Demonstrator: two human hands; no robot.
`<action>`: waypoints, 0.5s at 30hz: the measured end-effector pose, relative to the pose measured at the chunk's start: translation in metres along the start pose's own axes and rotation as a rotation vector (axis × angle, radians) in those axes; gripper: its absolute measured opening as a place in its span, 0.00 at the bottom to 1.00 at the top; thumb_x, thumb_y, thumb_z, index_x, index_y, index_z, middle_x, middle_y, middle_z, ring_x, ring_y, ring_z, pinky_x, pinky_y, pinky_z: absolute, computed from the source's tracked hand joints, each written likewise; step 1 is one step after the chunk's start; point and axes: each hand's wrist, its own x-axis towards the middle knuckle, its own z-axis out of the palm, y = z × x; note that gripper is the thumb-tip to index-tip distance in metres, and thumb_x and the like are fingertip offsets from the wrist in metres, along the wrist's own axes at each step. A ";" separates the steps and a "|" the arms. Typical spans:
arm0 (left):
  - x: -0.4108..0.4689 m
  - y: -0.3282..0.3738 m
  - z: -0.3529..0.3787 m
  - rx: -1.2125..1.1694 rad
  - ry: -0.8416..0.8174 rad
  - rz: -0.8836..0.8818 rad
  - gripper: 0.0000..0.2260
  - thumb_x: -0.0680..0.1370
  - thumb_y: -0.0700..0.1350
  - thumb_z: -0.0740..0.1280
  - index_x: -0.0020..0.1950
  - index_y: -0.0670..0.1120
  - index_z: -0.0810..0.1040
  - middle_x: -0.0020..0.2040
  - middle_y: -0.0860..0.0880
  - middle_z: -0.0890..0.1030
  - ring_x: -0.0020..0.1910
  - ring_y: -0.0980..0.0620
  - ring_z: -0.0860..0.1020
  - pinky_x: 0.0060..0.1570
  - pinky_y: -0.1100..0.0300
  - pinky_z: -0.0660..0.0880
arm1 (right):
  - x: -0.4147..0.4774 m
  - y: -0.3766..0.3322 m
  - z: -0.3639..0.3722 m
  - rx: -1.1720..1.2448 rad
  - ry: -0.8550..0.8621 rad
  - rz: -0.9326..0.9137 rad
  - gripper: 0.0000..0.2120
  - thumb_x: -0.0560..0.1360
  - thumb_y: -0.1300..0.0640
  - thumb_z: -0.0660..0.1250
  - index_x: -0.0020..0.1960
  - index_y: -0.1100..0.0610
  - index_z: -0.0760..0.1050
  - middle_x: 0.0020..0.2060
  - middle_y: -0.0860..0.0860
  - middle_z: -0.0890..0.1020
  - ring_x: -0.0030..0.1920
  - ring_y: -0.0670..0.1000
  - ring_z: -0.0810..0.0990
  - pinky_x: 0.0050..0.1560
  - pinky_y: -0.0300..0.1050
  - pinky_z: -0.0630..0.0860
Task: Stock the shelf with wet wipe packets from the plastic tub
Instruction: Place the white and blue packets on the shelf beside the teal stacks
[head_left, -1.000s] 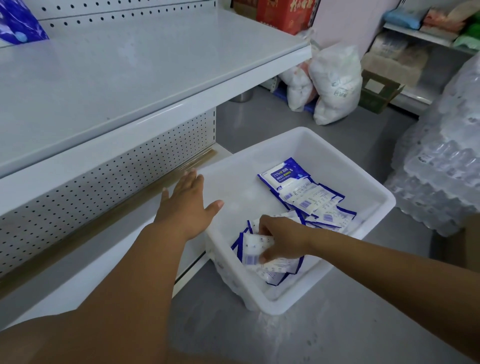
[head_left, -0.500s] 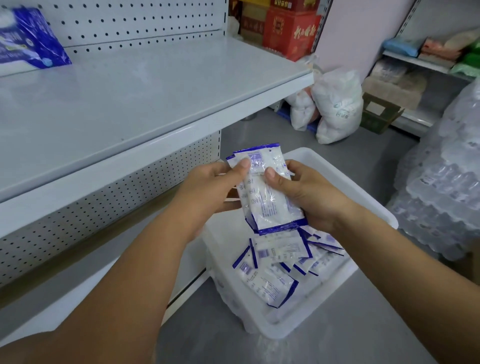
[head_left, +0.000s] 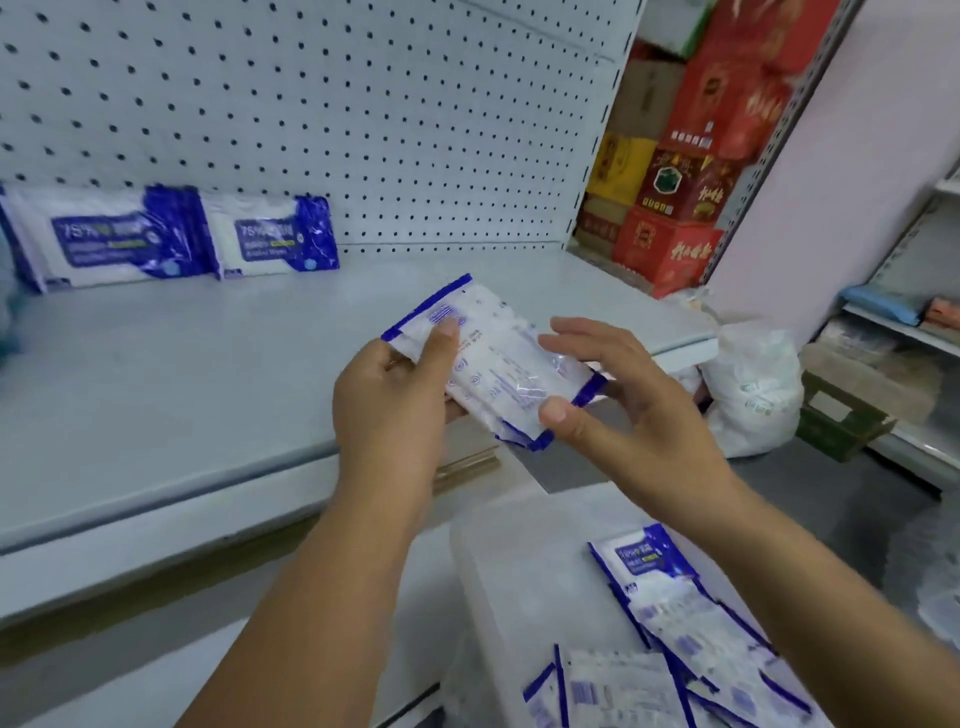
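I hold a small stack of white-and-blue wet wipe packets (head_left: 498, 369) over the front edge of the grey shelf (head_left: 182, 389). My left hand (head_left: 395, 405) grips the stack's left end, thumb on top. My right hand (head_left: 639, 415) holds the right end, thumb on the near edge and fingers over the far edge. The white plastic tub (head_left: 509, 561) sits below at the lower right, with several more packets (head_left: 675, 634) inside. Two larger wipe packs (head_left: 270, 239) stand against the pegboard at the back left of the shelf.
A white pegboard (head_left: 363, 104) backs the shelf. Red and yellow cartons (head_left: 701, 156) are stacked past the shelf's right end. White sacks (head_left: 748, 384) and a green box (head_left: 841, 421) lie on the floor to the right, next to another shelf unit (head_left: 914, 332).
My right hand took packets out of the tub and my left hand joined it. Both hands have lifted the stack from above the tub up to shelf height.
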 end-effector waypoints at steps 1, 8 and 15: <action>0.006 0.004 -0.004 -0.046 0.054 0.008 0.09 0.77 0.50 0.74 0.52 0.46 0.83 0.45 0.49 0.87 0.46 0.49 0.86 0.48 0.46 0.84 | 0.008 -0.002 0.002 -0.062 -0.060 -0.064 0.24 0.72 0.42 0.75 0.66 0.46 0.77 0.71 0.40 0.71 0.73 0.46 0.68 0.69 0.39 0.67; 0.034 0.034 -0.041 -0.379 0.195 -0.021 0.11 0.78 0.47 0.73 0.55 0.41 0.79 0.49 0.45 0.87 0.47 0.48 0.87 0.43 0.54 0.83 | 0.082 -0.009 0.051 -0.269 0.045 -0.507 0.19 0.72 0.49 0.75 0.61 0.54 0.82 0.68 0.49 0.78 0.75 0.51 0.67 0.72 0.59 0.66; 0.049 0.055 -0.070 -0.115 0.290 0.128 0.27 0.68 0.68 0.68 0.59 0.53 0.76 0.57 0.56 0.82 0.58 0.58 0.81 0.55 0.58 0.78 | 0.139 -0.041 0.101 0.417 0.182 -0.061 0.07 0.78 0.61 0.69 0.46 0.52 0.85 0.42 0.46 0.87 0.45 0.44 0.83 0.53 0.41 0.79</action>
